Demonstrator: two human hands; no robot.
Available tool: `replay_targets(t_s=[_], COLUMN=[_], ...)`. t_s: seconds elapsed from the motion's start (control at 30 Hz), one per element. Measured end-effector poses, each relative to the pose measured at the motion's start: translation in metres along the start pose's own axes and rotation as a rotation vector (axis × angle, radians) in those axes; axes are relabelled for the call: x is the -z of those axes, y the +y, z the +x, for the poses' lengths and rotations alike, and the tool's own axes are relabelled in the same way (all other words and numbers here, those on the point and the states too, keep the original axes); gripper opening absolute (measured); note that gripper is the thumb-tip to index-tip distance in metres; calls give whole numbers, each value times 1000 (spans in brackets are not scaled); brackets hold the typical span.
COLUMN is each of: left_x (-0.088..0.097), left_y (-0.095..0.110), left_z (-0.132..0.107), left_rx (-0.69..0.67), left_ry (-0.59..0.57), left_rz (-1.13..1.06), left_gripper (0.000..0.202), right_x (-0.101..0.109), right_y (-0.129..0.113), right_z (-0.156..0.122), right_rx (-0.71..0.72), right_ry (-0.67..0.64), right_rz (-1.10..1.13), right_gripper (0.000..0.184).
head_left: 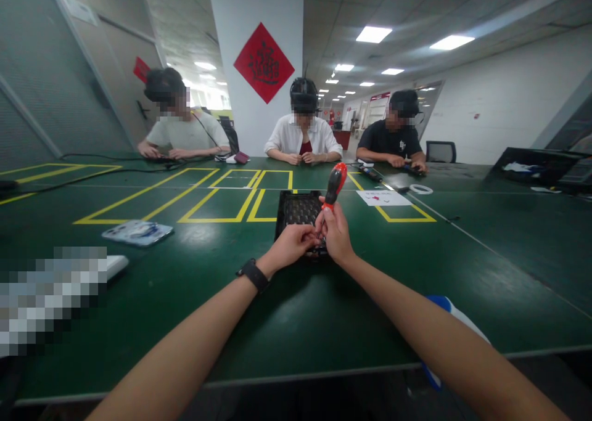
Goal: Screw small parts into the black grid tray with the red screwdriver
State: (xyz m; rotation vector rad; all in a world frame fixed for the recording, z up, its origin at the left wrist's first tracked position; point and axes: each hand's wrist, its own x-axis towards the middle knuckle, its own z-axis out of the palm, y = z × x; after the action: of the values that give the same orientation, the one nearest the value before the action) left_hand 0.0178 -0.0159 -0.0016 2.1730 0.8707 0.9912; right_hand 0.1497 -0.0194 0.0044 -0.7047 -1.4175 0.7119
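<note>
A screwdriver with a red and black handle is gripped in my right hand, its handle pointing up and leaning slightly right. My left hand is closed, fingertips pressed together near the screwdriver's lower end; what they pinch, if anything, is hidden. Both hands meet over the near right part of a black tray-like case, which lies on the green table. Small dark rounded shapes fill its inside, too small to name. A dark band circles my left wrist.
Yellow tape outlines mark the green table. A phone-like flat object lies left; a paper sheet and a white tape ring lie right. Three people sit opposite. A blue and white object is partly behind my right forearm.
</note>
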Motion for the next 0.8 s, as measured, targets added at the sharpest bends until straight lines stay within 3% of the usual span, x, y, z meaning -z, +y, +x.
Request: replay_targets(t_s=[0.27,0.53,0.8], left_x=[-2,0,-2], left_y=[-7,-2,-9], left_z=[1,0,1], left_rx=[29,-58,-16], left_ry=[65,-5,67], left_rz=[23,37,239], left_gripper=[21,13,22], right_x=[0,0,0], right_y=[-2,-1,-1], right_z=[0,1,1], right_rx=[22,-7,4], right_ry=[-10,-43,-12], right_rz=[-8,26,10], right_gripper=[33,32,28])
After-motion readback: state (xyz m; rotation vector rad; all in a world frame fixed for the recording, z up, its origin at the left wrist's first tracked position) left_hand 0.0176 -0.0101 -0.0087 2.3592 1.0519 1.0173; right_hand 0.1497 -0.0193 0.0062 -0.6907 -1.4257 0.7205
